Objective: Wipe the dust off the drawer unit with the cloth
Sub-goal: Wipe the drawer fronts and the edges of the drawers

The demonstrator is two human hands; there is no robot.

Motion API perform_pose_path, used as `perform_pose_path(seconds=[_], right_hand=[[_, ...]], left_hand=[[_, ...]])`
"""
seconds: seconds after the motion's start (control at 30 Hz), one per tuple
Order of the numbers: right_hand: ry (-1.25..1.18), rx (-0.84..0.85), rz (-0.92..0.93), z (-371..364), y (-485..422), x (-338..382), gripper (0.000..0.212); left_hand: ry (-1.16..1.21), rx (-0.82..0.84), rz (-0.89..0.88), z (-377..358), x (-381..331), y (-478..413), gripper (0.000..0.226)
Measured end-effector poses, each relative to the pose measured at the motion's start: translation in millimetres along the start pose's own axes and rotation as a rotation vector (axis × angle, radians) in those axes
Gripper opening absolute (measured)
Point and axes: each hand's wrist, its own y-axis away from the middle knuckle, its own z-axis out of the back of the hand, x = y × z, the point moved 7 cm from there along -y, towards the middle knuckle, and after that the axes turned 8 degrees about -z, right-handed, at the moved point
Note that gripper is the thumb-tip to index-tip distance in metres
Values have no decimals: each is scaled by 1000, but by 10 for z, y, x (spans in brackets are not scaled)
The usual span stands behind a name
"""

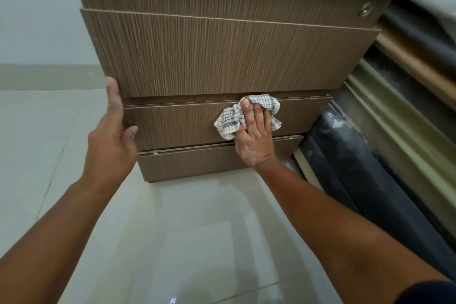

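Observation:
A brown wood-grain drawer unit stands on the floor in front of me, with several drawer fronts stacked one above another. My right hand presses a white checked cloth flat against the third drawer front, near its upper right part. The cloth is bunched under my fingers. My left hand rests against the left edge of the same drawer front, fingers straight and thumb on the front face, holding nothing.
Pale glossy floor tiles spread below the unit. To the right lie dusty dark and greenish rolled or stacked materials close against the unit's side. A round lock sits on the top drawer. A pale wall is at the left.

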Motion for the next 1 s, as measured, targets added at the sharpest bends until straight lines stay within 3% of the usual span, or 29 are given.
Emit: perform_pose_path(seconds=[0.17, 0.27, 0.33, 0.4, 0.47, 0.57, 0.73, 0.87, 1.0], right_hand=[[79, 7, -131, 76, 120, -510, 50], [64, 23, -316, 170, 140, -827, 88], [14, 47, -478, 232, 158, -1004, 94], [-207, 50, -801, 265, 270, -1215, 95], [-383, 36, -1116, 306, 362, -1399, 78], [-349, -16, -1331, 468, 331, -1547, 57], [-448, -334, -1261, 776, 301, -1376, 64], [-559, -226, -1087, 778, 314, -957, 65], [-564, -89, -766, 756, 270, -340, 61]], left_hand=[[-6, -28, 42, -49, 75, 13, 99], [-3, -54, 52, -74, 78, 26, 101], [-5, -71, 46, -86, 75, 43, 102], [-14, -71, 47, -91, 69, 63, 101], [-31, -72, 47, -85, 62, 79, 97], [-14, -94, 61, -67, 123, 112, 86], [242, -138, 283, -131, 328, 374, 46], [33, -75, 324, -208, 497, 666, 16], [-164, 112, 372, -357, 553, 760, 22]])
